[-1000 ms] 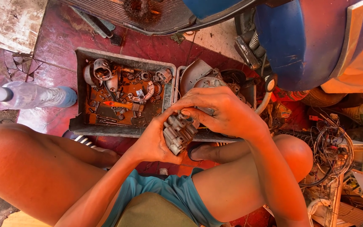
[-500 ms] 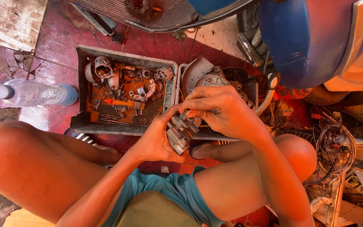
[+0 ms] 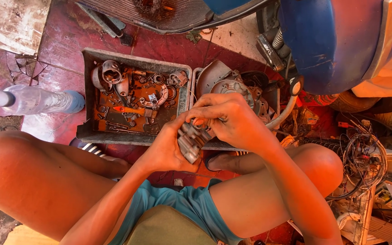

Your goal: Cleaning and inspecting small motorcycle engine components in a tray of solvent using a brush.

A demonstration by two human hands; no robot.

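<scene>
I hold a small grey metal engine part [image 3: 191, 141] with ribbed edges between both hands, above my lap. My left hand [image 3: 169, 149] cups it from below and the left. My right hand [image 3: 232, 119] covers its top, fingers bent down onto it near a small orange spot. Just beyond my hands lies a grey tray [image 3: 87, 131] filled with several rusty parts, rings, bolts and an orange-handled tool [image 3: 130, 110]. A second tray to its right holds round metal engine covers [image 3: 225, 84].
A clear plastic bottle [image 3: 35, 100] lies on the red floor at the left. A blue vehicle body [image 3: 336, 43] looms at the top right. Tangled wires [image 3: 364, 159] and scrap sit at the right. My bare knees flank my hands.
Both hands with the metal part have stayed in about the same spot; the right fingers have shifted slightly over its top.
</scene>
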